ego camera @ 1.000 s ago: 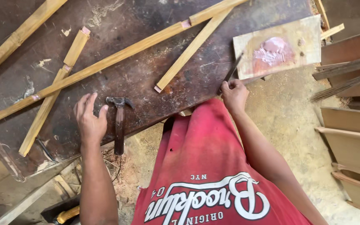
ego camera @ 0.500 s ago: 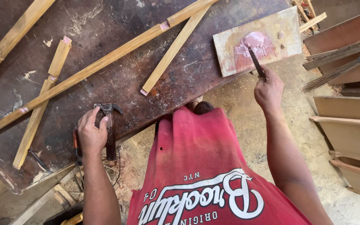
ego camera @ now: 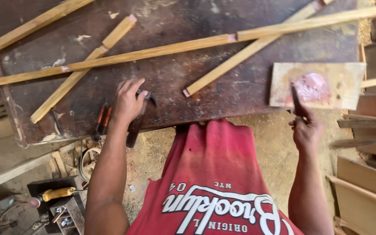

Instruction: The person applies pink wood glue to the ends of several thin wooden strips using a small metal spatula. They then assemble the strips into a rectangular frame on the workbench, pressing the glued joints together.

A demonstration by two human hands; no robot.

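Note:
My left hand rests on the head of a dark claw hammer that lies at the near edge of the dark workbench; its handle overhangs the edge. My right hand grips a thin dark putty knife, whose blade tip touches a pink filler patch on a small pale wooden board at the bench's right end. Long wooden strips lie across the bench beyond both hands.
Pliers with orange grips lie left of the hammer. A toolbox with a yellow-handled screwdriver sits on the floor at lower left. Wooden panels are stacked at the right. Sawdust covers the floor.
My right hand carried the putty knife from the bench edge onto the pink patch on the board. My left hand stays on the hammer. The view has shifted.

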